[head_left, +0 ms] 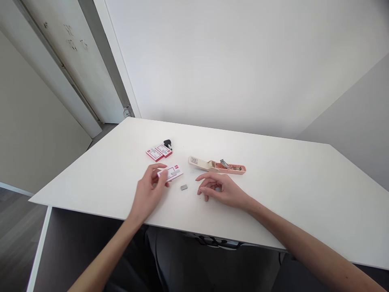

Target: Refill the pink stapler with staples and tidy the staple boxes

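My left hand (150, 192) rests on the white table (288, 190) and pinches a small red and white staple box (172, 172) by its near end. My right hand (220, 190) lies on the table just right of a small grey block of staples (184, 187), fingers loosely curled and apart, holding nothing. Behind my right hand lies a pink stapler (217, 165), opened out flat with its metal tray showing.
Two more red and white staple boxes (159, 152) lie side by side farther back, with a small black object (167, 143) next to them. A white wall stands behind the table and a door (69, 61) is at the far left.
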`<control>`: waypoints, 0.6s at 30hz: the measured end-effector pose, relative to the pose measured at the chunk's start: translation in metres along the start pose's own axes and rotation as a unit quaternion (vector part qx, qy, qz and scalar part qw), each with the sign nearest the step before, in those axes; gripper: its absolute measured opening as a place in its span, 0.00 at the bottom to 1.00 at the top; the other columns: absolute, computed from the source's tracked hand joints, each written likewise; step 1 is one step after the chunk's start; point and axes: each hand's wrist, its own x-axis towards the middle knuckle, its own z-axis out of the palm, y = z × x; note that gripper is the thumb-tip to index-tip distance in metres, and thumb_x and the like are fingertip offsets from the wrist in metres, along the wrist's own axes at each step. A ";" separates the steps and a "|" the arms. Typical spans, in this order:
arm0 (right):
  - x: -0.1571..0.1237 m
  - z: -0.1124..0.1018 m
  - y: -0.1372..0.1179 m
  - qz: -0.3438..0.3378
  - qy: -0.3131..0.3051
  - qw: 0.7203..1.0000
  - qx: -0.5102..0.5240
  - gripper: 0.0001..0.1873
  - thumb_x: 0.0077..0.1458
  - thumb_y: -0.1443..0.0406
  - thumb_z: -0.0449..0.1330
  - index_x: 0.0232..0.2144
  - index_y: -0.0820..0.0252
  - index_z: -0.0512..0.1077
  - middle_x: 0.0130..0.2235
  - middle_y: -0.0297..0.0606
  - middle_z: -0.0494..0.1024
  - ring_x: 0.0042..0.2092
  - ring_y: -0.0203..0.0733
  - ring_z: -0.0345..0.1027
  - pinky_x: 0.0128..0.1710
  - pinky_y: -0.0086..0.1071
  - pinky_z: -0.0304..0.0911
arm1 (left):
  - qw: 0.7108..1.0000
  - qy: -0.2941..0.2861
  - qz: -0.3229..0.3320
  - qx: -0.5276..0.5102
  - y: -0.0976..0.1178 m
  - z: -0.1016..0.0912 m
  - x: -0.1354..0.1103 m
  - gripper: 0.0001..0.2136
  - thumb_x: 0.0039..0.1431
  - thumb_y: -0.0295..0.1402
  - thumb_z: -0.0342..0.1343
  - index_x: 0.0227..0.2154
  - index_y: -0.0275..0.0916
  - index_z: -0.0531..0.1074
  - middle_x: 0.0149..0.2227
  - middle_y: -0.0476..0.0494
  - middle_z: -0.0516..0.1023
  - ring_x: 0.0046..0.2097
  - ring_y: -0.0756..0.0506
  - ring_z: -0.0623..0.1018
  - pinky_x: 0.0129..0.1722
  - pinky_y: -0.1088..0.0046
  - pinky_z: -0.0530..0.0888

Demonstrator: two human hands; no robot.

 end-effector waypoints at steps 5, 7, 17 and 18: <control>0.001 0.001 0.001 0.001 -0.009 1.000 -0.015 0.15 0.67 0.53 0.62 0.49 0.55 0.75 0.36 0.38 0.85 0.31 0.40 0.79 0.32 0.34 0.70 | 0.984 0.114 -0.012 0.136 -0.029 -0.033 0.023 0.22 0.65 0.51 0.53 0.54 0.43 0.68 0.44 0.41 0.78 0.48 0.37 0.78 0.44 0.61 0.76; 0.001 0.001 0.001 0.003 -0.010 1.000 -0.019 0.14 0.67 0.54 0.62 0.48 0.55 0.75 0.36 0.38 0.85 0.31 0.39 0.78 0.32 0.34 0.70 | 0.968 0.171 0.001 0.183 -0.039 -0.040 0.028 0.27 0.63 0.52 0.55 0.58 0.40 0.65 0.57 0.32 0.72 0.60 0.32 0.72 0.54 0.53 0.74; 0.000 0.005 -0.001 -0.004 0.013 0.998 -0.062 0.08 0.66 0.59 0.62 0.44 0.55 0.77 0.35 0.38 0.84 0.33 0.39 0.78 0.31 0.32 0.69 | 0.949 0.112 0.012 0.293 -0.037 -0.037 0.024 0.16 0.60 0.44 0.53 0.47 0.42 0.69 0.43 0.39 0.78 0.50 0.32 0.77 0.59 0.47 0.69; 0.000 0.005 0.000 -0.012 0.017 0.997 -0.072 0.08 0.66 0.60 0.63 0.44 0.55 0.78 0.36 0.38 0.84 0.34 0.40 0.77 0.31 0.32 0.69 | 0.947 0.111 0.025 0.300 -0.038 -0.036 0.024 0.17 0.60 0.44 0.53 0.48 0.42 0.69 0.48 0.37 0.78 0.53 0.31 0.76 0.61 0.46 0.68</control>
